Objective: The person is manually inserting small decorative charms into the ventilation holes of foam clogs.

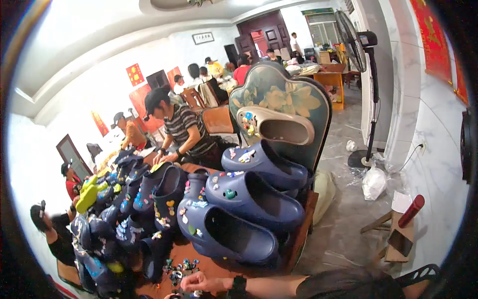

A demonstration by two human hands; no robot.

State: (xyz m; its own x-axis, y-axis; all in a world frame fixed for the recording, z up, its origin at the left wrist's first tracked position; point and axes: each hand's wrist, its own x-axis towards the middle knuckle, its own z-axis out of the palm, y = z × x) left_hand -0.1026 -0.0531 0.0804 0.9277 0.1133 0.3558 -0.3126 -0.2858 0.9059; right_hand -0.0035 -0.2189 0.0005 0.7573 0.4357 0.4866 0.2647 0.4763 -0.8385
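Observation:
My right hand (197, 282) reaches in from the lower right, a dark watch (239, 285) on its wrist. Its fingers are curled together beside a loose pile of small colourful shoe charms (180, 271) on the reddish-brown table (174, 249). Whatever it pinches is too small to make out. Just beyond lies a large navy clog (194, 241) with charms on its upper. Two more navy clogs (239, 197) (241, 162) rest behind it. My left hand is not in view.
Many navy clogs (129, 229) heap at the left, with a lime-green clog (88, 197). A beige clog (298, 132) leans on the floral chair back (298, 92). A person in stripes (186, 124) works across the table. A standing fan (371, 99) and wooden stool (398, 244) are at right.

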